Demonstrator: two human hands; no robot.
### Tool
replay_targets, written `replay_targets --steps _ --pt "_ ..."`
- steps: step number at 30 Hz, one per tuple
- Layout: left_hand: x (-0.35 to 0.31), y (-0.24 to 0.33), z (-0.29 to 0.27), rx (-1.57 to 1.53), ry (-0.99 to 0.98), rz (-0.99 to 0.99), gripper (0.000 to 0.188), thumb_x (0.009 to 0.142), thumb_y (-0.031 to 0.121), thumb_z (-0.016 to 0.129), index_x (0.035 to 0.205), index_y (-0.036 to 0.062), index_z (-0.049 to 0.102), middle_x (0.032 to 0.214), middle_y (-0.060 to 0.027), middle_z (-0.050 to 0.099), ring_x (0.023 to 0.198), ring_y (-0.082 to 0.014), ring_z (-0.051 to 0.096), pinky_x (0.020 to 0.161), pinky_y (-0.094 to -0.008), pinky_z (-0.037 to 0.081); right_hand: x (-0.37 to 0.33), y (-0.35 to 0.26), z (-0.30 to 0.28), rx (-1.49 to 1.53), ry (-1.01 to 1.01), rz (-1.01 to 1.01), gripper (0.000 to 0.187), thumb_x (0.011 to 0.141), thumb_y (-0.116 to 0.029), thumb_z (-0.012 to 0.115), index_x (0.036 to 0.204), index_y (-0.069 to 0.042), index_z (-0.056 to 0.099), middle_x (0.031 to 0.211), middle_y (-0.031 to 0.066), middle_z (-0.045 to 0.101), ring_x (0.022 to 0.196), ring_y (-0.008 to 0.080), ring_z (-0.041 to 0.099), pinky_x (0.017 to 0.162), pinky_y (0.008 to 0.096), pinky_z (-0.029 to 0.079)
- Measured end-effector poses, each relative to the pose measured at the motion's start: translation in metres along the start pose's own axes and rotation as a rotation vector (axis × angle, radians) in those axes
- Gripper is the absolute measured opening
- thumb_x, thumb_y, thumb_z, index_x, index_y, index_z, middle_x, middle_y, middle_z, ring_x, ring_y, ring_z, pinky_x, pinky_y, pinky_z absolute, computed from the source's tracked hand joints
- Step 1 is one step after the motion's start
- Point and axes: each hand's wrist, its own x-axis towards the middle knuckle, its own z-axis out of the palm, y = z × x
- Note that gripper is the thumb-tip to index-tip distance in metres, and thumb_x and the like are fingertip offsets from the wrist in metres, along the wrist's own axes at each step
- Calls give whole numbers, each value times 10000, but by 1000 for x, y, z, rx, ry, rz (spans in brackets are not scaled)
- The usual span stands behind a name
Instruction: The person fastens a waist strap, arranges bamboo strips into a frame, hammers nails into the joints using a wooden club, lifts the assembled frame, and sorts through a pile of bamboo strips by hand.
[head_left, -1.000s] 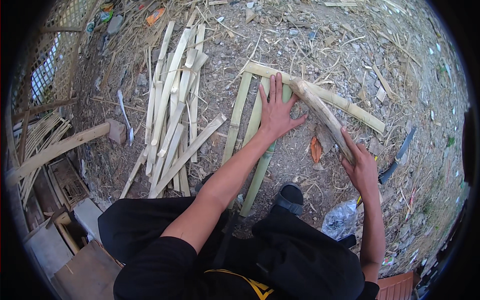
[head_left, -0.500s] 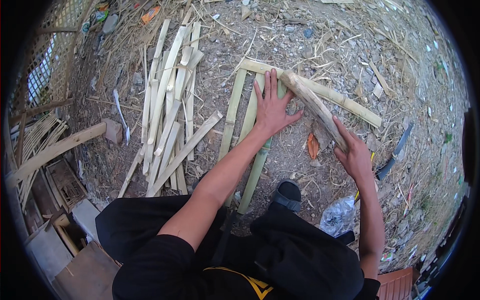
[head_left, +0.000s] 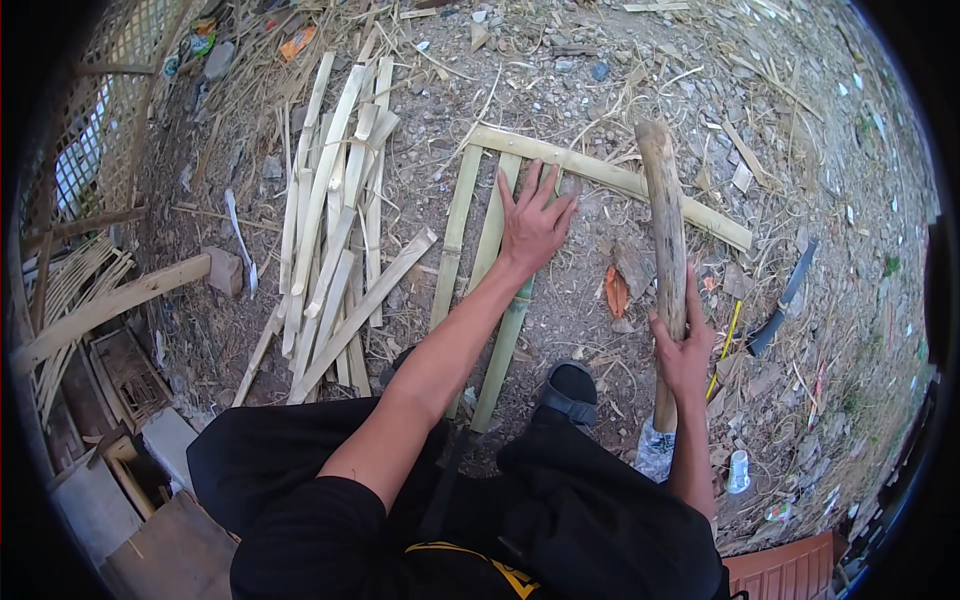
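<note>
My right hand (head_left: 686, 350) is wrapped round a thick wooden stick (head_left: 662, 200), which stands out away from me and crosses over the right part of a bamboo crosspiece (head_left: 590, 168). Several upright bamboo slats run from that crosspiece toward my legs, among them a left slat (head_left: 457, 235) and a greener slat (head_left: 503, 345). Nail heads show on the crosspiece's left part. Just below the crosspiece, my left hand (head_left: 533, 228) lies with fingers stretched out over the greener slat's upper end, partly hiding it.
A pile of split bamboo slats (head_left: 330, 215) lies at left. To the right are a dark-handled blade (head_left: 783, 300), a thin yellow strip (head_left: 724, 345) and a white cup (head_left: 738, 473). A clear plastic bag (head_left: 654, 455) sits beside my sandalled foot (head_left: 569, 393). Wooden boards (head_left: 120, 285) stand far left.
The stick has swung off the crosspiece above the left hand to the right, now pointing more straight away from me. My right hand has moved nearer my body; the left hand's fingers have drawn closer together.
</note>
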Motion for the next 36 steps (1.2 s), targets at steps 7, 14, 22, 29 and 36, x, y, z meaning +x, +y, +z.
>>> replay_targets --steps 7,14,22,29,36 --pt "11 19 -34 -525 246 -318 210 897 118 717 1093 49 744 1293 -153 664 1197 -321 612 1142 -579 263 -17 -7 17 -32 -37 -34 797 833 -109 720 1551 -117 374 1261 247 660 1107 355 691 955 397 515" --pt "38 -13 -70 16 357 -591 493 946 248 668 1350 -21 579 1493 -284 443 1391 -404 416 1160 -557 245 -19 -14 37 -39 -95 13 702 868 -165 735 1469 12 418 1229 306 640 1119 427 662 931 438 521" --pt "-6 6 -22 37 -189 -232 737 868 445 687 1499 144 456 1650 -255 120 1526 -449 90 1185 -656 55 -10 -16 63 -268 -139 -174 794 935 -170 660 1599 -175 223 1231 267 606 983 476 650 811 496 543" --pt "-2 14 -19 143 -306 -218 753 802 585 681 1458 249 529 1671 -225 44 1544 -421 0 1141 -734 -28 -12 -6 67 -224 -117 -182 766 943 -183 654 1597 -201 255 1160 246 620 927 446 662 763 489 544" --pt "5 10 -7 128 -235 -218 830 729 547 730 1460 212 526 1657 -268 39 1533 -460 -5 1182 -664 -39 -7 -15 64 -236 -157 -147 774 943 -174 656 1601 -214 251 1079 235 625 895 432 666 748 485 541"
